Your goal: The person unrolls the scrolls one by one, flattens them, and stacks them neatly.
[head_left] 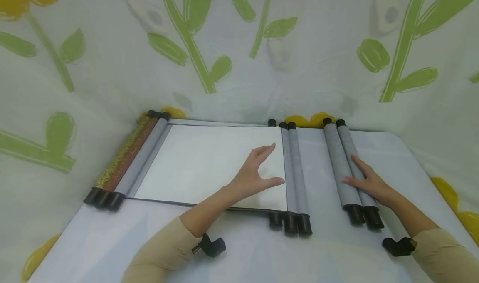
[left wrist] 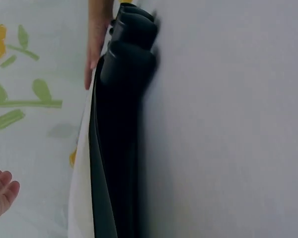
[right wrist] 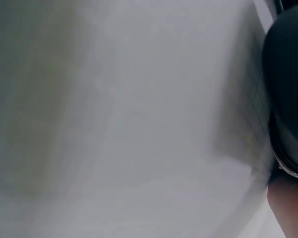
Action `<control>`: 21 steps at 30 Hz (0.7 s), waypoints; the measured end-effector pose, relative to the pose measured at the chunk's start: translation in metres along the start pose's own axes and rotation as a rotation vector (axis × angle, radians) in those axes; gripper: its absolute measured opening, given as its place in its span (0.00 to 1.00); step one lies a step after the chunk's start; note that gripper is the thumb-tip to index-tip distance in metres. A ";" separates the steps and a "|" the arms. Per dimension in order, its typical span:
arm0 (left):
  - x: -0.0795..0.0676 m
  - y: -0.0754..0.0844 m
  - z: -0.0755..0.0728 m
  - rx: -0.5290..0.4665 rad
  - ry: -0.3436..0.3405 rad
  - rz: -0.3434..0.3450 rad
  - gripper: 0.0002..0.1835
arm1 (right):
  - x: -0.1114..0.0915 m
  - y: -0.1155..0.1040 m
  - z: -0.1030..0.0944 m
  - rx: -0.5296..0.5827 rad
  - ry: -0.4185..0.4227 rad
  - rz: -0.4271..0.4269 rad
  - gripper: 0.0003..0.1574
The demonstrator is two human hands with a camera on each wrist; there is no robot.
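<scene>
My left hand (head_left: 252,175) hovers over or lies on the white sheet (head_left: 194,162) of an unrolled scroll, thumb and fingers spread in a C toward its right rollers; contact cannot be told. My right hand (head_left: 372,183) rests across two grey rolled scrolls (head_left: 338,166) with black end knobs, its thumb tip reaching the left one. In the left wrist view, fingers of my left hand (left wrist: 2,196) show at the edge and my right hand (left wrist: 97,39) is beyond the black knobs (left wrist: 126,64). A large dark rounded end (right wrist: 290,79) fills the right wrist view's right edge.
On the left lie a yellow-patterned roll (head_left: 121,154), a reddish-brown patterned roll (head_left: 132,154) and a grey roll (head_left: 144,154). Grey rolls (head_left: 297,170) stand along the sheet's right side. Behind the white tabletop (head_left: 179,241) hangs a flower-printed cloth (head_left: 112,66).
</scene>
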State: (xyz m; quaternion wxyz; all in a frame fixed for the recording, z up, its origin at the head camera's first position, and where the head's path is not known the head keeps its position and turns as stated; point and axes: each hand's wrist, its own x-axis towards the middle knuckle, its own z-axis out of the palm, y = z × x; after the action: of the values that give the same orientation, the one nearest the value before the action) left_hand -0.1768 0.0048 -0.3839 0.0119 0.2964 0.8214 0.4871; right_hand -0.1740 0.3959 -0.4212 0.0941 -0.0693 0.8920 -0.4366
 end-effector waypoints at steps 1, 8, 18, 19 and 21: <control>0.003 0.002 0.003 -0.002 -0.012 -0.006 0.47 | 0.000 0.001 0.000 0.002 0.000 -0.001 0.58; 0.021 0.017 0.024 0.026 -0.125 -0.069 0.45 | 0.001 0.002 -0.001 0.003 -0.008 0.001 0.55; 0.042 0.039 0.047 0.020 -0.159 -0.076 0.45 | 0.001 0.002 0.001 -0.022 0.010 0.053 0.55; 0.043 0.041 0.049 0.021 -0.156 -0.080 0.45 | 0.001 0.002 0.001 -0.023 0.011 0.057 0.55; 0.047 0.046 0.053 0.024 -0.155 -0.085 0.46 | 0.001 0.004 0.001 -0.024 0.012 0.062 0.55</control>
State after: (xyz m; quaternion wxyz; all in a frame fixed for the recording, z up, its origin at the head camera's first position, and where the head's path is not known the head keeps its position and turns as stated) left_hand -0.1768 0.0863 -0.3619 0.0924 0.2981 0.8357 0.4518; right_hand -0.1753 0.3968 -0.4249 0.1012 -0.0401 0.8995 -0.4232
